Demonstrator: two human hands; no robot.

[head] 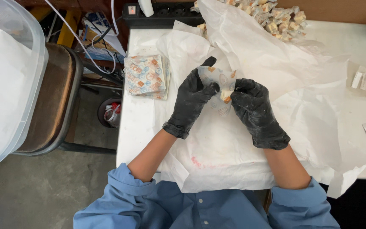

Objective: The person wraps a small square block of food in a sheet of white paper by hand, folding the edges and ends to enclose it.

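White table [145, 140] is covered by crumpled white paper sheet [234, 157]; a stool [51, 97] and clear plastic tub [13, 85] sit to the left over a concrete floor. Pile of wrapped candies [282, 19] lies at the far edge, stack of printed wrappers [145, 75] left of the hands. Left hand [191, 99] pinches a clear printed wrapper [217, 78]; right hand [250, 108] pinches a small pale candy piece [225, 96] against it, both held above the paper. Risks, my read: slick gloves could let the piece drop; sticky piece may cling to the glove; thin film could tear or fold crooked.
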